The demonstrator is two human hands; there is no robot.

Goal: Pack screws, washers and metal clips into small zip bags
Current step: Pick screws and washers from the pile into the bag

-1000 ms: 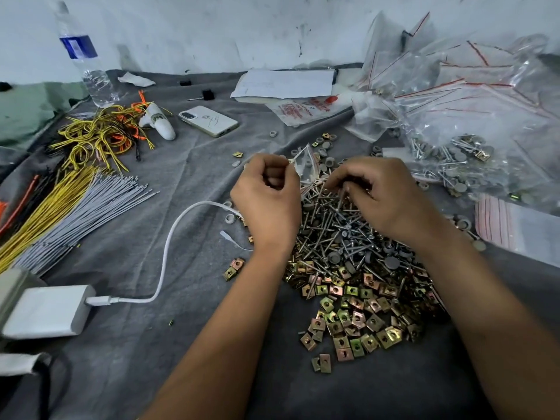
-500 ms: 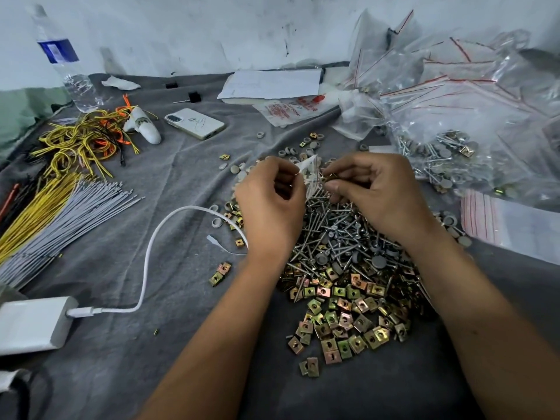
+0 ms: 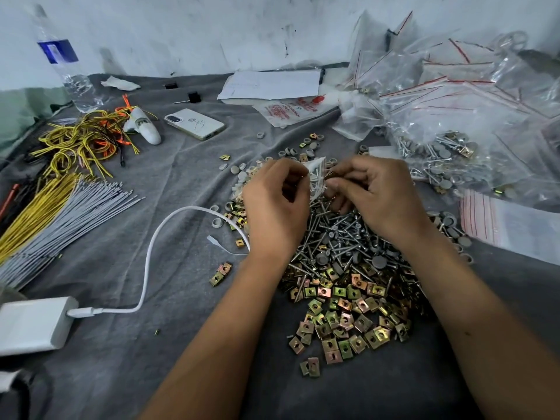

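Note:
A small clear zip bag (image 3: 316,174) with screws showing inside is held up between both hands over the pile. My left hand (image 3: 277,204) pinches its left edge. My right hand (image 3: 375,195) pinches its right side with curled fingers. Under the hands lies a heap of silver screws (image 3: 339,234) mixed with grey washers (image 3: 378,262). Nearer to me spreads a pile of brass-coloured metal clips (image 3: 342,316). More grey washers (image 3: 291,151) lie scattered beyond the hands.
Filled and empty zip bags (image 3: 454,116) are heaped at the right, with a flat stack of bags (image 3: 512,225) beside them. At the left lie grey and yellow wires (image 3: 54,207), a phone (image 3: 195,124), a water bottle (image 3: 65,68) and a white charger (image 3: 33,325) with its cable (image 3: 157,247).
Both hands with the bag have stayed together over the screw heap; the right fingers have closed in against the bag. The view has shifted slightly.

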